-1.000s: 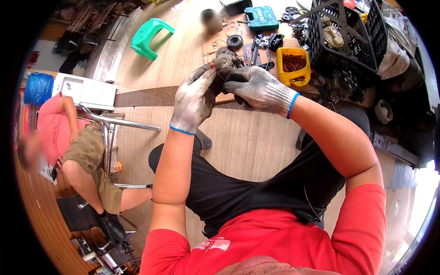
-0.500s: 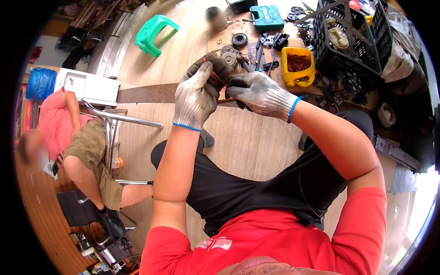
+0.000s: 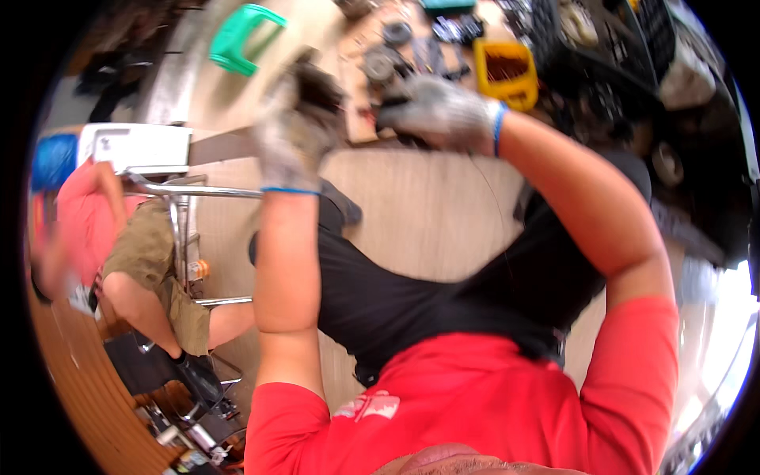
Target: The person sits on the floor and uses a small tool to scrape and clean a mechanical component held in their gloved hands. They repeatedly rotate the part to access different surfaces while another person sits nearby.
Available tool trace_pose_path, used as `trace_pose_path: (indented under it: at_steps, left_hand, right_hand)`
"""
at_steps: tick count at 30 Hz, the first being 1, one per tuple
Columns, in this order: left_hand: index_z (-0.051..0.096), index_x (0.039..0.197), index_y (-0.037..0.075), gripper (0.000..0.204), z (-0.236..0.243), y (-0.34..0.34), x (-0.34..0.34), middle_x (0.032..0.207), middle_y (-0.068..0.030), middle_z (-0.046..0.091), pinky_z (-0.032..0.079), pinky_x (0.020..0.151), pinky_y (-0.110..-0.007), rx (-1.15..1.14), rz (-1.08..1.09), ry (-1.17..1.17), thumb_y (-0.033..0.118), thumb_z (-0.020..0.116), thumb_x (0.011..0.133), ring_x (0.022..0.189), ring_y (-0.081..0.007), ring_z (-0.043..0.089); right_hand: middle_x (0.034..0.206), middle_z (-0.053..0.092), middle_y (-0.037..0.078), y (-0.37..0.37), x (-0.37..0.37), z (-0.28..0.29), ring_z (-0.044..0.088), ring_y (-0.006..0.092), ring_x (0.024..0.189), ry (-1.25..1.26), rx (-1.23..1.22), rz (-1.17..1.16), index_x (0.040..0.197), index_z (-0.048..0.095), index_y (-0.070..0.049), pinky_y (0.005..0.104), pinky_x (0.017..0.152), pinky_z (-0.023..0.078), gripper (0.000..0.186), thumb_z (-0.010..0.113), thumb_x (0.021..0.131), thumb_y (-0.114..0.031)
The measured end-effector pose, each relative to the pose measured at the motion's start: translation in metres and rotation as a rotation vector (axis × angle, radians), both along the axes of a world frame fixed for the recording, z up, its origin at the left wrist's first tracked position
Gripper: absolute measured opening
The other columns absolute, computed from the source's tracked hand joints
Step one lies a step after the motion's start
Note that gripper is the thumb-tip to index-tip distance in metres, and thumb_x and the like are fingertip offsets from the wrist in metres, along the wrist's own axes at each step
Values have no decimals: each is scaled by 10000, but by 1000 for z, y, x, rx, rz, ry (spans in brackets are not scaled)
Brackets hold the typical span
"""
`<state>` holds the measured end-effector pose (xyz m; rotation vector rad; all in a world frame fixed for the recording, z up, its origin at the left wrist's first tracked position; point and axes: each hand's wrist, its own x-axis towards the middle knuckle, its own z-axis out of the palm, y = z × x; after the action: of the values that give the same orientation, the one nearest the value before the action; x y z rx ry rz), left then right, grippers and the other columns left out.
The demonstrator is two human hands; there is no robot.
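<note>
My left hand (image 3: 294,134), in a grey-white work glove with a blue cuff edge, is closed around a dark part (image 3: 323,89). Motion blurs that part; reddish wire windings show on it in the earlier picture. To its right, my right hand (image 3: 447,116) wears a matching glove, its dark fingertips pressed together. From beneath this hand a thin wire (image 3: 494,194) hangs in a slack curve toward my lap. A gap separates the two hands, held out above the floor beyond my knees. What lies inside the right fingertips is hidden.
A yellow cut-open container (image 3: 507,75) with rust-coloured pieces, a round metal part (image 3: 378,65) and tools lie ahead. Black crates (image 3: 617,55) stand at right. A green stool (image 3: 229,47) is far left. A person in pink (image 3: 91,206) sits at left beside a metal-framed chair.
My hands have drawn apart: the left moved left with the dark part, the right slightly left and up. The whole view has shifted, and the background sits higher in the picture.
</note>
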<state>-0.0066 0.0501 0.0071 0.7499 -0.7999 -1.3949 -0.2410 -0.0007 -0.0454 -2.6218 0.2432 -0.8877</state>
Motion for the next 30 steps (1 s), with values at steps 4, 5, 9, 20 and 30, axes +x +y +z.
trace_pose_path:
  at_steps: [4, 5, 9, 20, 30]
  left_hand:
    - [599, 1269, -58, 363, 6, -16, 33, 984, -104, 705, 542, 812, -416, 56, -189, 432, 231, 471, 1090, 870, -226, 657]
    - [583, 1280, -75, 357, 22, 0, 53, 908, -78, 658, 499, 768, -389, 123, -145, 440, 204, 465, 1090, 814, -214, 602]
    - [535, 1301, -105, 367, 20, -15, 80, 809, -44, 553, 464, 739, -377, 88, -79, 401, 186, 464, 1089, 747, -193, 537]
    - [595, 1226, -59, 360, 10, 4, 2, 843, -77, 694, 515, 732, -369, 59, 28, 160, 261, 543, 1070, 729, -230, 641]
    - [626, 1198, 10, 290, 11, 9, -29, 976, -47, 647, 474, 814, -395, 178, 160, 126, 255, 533, 1073, 903, -229, 553]
  right_hand:
    - [763, 669, 23, 0, 4, 16, 594, 136, 618, 266, 984, -215, 916, 741, -63, 347, 479, 516, 230, 642, 942, -269]
    - [1005, 740, 132, 3, -3, 77, 699, 279, 770, 492, 1232, -199, 1112, 754, -102, 403, 643, 563, 286, 674, 955, -326]
    - [706, 628, 79, 7, -13, 65, 599, 196, 596, 347, 1213, -145, 1031, 747, -34, 392, 472, 502, 242, 636, 934, -225]
    - [1008, 713, 111, 10, -4, 23, 696, 234, 787, -59, 440, 123, 1237, 706, -111, 336, 677, 576, 389, 677, 852, -63]
    - [815, 696, 41, 27, 6, 58, 616, 103, 648, 121, 1392, -54, 963, 714, -15, 261, 557, 491, 271, 661, 984, -279]
